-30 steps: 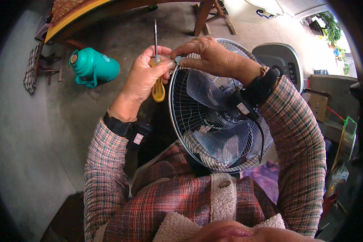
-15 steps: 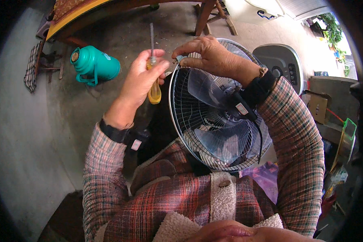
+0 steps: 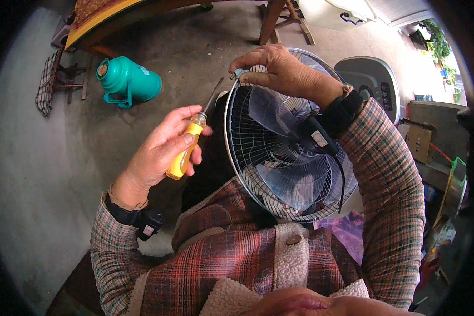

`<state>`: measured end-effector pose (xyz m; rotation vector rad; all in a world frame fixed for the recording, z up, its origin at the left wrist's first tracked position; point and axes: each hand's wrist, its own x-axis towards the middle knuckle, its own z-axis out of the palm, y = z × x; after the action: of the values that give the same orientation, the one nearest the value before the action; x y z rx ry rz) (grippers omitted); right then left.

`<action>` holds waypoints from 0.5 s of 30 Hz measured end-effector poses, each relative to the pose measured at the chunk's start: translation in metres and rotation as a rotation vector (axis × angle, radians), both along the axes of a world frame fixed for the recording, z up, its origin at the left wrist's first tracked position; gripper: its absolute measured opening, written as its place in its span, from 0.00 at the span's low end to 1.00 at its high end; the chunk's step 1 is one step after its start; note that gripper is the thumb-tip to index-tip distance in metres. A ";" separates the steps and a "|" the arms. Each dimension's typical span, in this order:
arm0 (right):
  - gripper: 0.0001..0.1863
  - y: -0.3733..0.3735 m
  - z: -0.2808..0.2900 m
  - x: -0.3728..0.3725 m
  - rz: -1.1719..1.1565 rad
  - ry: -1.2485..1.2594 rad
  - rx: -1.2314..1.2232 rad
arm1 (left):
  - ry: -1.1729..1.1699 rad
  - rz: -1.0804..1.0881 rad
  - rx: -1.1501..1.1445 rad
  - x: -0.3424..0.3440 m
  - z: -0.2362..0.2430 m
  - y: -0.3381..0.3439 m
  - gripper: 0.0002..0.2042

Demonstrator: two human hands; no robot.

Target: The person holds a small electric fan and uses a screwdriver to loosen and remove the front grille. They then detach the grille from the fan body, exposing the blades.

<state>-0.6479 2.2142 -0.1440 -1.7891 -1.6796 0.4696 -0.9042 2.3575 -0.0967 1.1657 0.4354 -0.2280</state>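
Note:
My left hand (image 3: 160, 148), left of the fan, is wrapped round a screwdriver (image 3: 181, 158) with a yellow handle, its metal shaft angled up and right toward the guard's upper left rim. My right hand (image 3: 285, 73) rests over the top of a round fan (image 3: 228, 142) with a wire guard and translucent blades, thumb and forefinger pinching a small clip (image 3: 238, 73) on the rim. The screwdriver's tip is just below and left of that clip, apparently apart from it. The grey fan base (image 3: 362, 71) shows behind, to the right.
A teal thermos (image 3: 131, 83) stands on the floor at left, near a low wooden seat (image 3: 69, 84). A table (image 3: 87, 32) with a yellow edge crosses the upper left. A purple cloth (image 3: 339, 226) lies below the fan; cardboard (image 3: 417, 142) and clutter are at right.
My left hand has moved down and leftward with the screwdriver, which has tipped from upright to slanting right. My right hand stays at the rim clip, shifted only slightly in view.

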 end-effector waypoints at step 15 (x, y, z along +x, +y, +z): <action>0.14 0.000 0.000 0.002 0.014 0.003 -0.043 | 0.091 0.062 0.177 -0.005 -0.004 0.006 0.17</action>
<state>-0.6462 2.2138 -0.1443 -1.8077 -1.6931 0.5182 -0.9094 2.3632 -0.1004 1.3165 0.5798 -0.1919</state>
